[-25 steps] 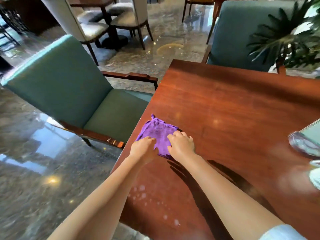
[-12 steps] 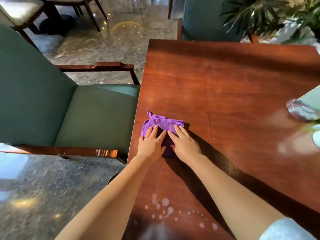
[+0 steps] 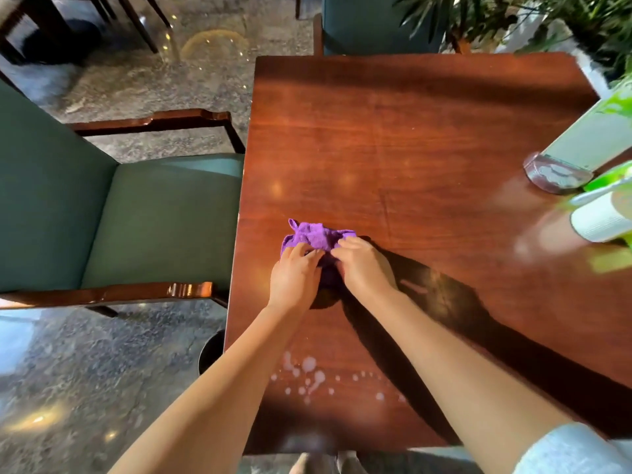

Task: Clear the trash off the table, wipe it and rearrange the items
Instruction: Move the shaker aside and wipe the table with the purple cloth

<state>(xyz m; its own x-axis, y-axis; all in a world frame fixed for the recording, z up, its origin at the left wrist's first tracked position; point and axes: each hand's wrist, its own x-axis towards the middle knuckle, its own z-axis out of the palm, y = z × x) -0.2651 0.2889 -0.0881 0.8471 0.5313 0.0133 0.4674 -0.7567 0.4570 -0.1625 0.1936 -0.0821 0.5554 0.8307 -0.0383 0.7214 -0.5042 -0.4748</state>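
Observation:
A purple cloth (image 3: 314, 236) lies bunched on the red-brown wooden table (image 3: 410, 138), near its left edge. My left hand (image 3: 295, 275) and my right hand (image 3: 362, 266) sit side by side on the cloth's near half, fingers curled into the fabric and gathering it. The near part of the cloth is hidden under both hands. White droplets (image 3: 307, 374) speckle the tabletop close to the front edge, between my forearms.
A green upholstered armchair (image 3: 136, 217) stands against the table's left side, another (image 3: 362, 22) at the far end. At the right edge stand a clear-based sign holder (image 3: 561, 165), a white roll (image 3: 602, 217) and blurred green items. Leafy plants (image 3: 513, 15) overhang the far right corner.
The hands lay flat on the spread cloth; now the fingers are curled and the cloth is bunched into a smaller heap. The view has tilted further down over the table.

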